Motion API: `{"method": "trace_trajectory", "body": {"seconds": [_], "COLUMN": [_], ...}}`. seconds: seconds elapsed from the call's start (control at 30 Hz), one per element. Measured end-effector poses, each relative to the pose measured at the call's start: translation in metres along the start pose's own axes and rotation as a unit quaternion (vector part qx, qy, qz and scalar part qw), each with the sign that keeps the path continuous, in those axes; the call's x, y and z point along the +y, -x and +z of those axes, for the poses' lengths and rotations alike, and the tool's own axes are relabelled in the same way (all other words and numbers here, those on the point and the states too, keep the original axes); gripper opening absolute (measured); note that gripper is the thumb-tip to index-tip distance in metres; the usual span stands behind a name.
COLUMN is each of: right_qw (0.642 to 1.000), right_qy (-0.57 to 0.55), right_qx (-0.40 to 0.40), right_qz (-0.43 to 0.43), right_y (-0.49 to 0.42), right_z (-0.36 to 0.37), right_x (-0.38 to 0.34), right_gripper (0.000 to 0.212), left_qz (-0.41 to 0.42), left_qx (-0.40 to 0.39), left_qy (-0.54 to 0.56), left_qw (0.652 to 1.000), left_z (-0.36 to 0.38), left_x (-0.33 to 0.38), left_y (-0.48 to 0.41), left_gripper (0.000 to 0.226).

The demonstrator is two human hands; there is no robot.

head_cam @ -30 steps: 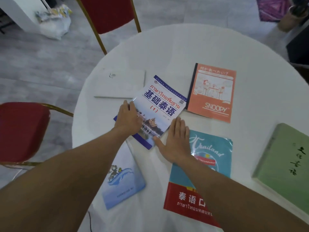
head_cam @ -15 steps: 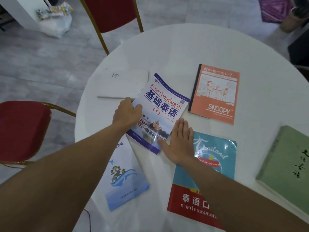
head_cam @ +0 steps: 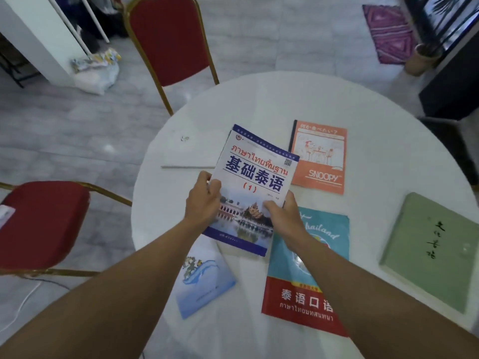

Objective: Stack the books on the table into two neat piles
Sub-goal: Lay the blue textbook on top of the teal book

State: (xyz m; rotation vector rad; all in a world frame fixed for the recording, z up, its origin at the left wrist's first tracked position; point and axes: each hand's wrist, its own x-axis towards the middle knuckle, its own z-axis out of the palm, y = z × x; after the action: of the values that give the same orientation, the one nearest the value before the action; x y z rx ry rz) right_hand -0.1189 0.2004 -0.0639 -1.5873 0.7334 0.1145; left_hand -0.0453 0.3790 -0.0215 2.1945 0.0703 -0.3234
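Gripping the blue-and-white book point(head_cam: 255, 187) from both sides, the hands hold it over the middle of the round white table point(head_cam: 383, 156), its cover facing up and its far end tilted away from the person. The left hand point(head_cam: 203, 203) is closed around the book's left edge, thumb on the cover and fingers curled under; the right hand point(head_cam: 283, 216) is clamped on the lower right edge, thumb pressed on the picture of a temple. Whether the book's near edge touches the table cannot be told. Just beyond the left hand lies a thin white book point(head_cam: 189, 149), flat, partly hidden behind the held one. Beyond the right hand lies the orange Snoopy book point(head_cam: 321, 156), its near left corner tucked behind the held book. Under the right wrist and forearm lies the teal-and-red book point(head_cam: 318, 257), flat on the table, its top left corner covered by the hand. Below the left hand, between the two forearms, a light blue book point(head_cam: 204, 281) lies askew near the table's near edge. Well to the right of the right hand sits the green book point(head_cam: 432, 250), apart from the others. Left of the left arm stands a red chair point(head_cam: 39, 224), and another red chair point(head_cam: 168, 40) stands beyond the table.
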Motion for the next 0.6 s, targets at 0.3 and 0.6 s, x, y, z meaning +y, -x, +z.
{"method": "trace_trajectory", "body": {"seconds": [0.3, 0.6], "right_qw": [0.992, 0.969], "right_qy": [0.077, 0.165], "right_qx": [0.093, 0.183], "right_qz": [0.028, 0.022], "right_y": [0.069, 0.097], "right_z": [-0.075, -0.125], "right_x": [0.049, 0.093], "right_gripper": [0.041, 0.044], "left_qz": [0.017, 0.066], "left_qx": [-0.171, -0.248], "left_qy": [0.009, -0.087], "left_qw": [0.985, 0.963], "left_z": [0.078, 0.143], "left_x": [-0.004, -0.02], "left_y": [0.071, 0.115], "left_gripper": [0.017, 0.044]}}
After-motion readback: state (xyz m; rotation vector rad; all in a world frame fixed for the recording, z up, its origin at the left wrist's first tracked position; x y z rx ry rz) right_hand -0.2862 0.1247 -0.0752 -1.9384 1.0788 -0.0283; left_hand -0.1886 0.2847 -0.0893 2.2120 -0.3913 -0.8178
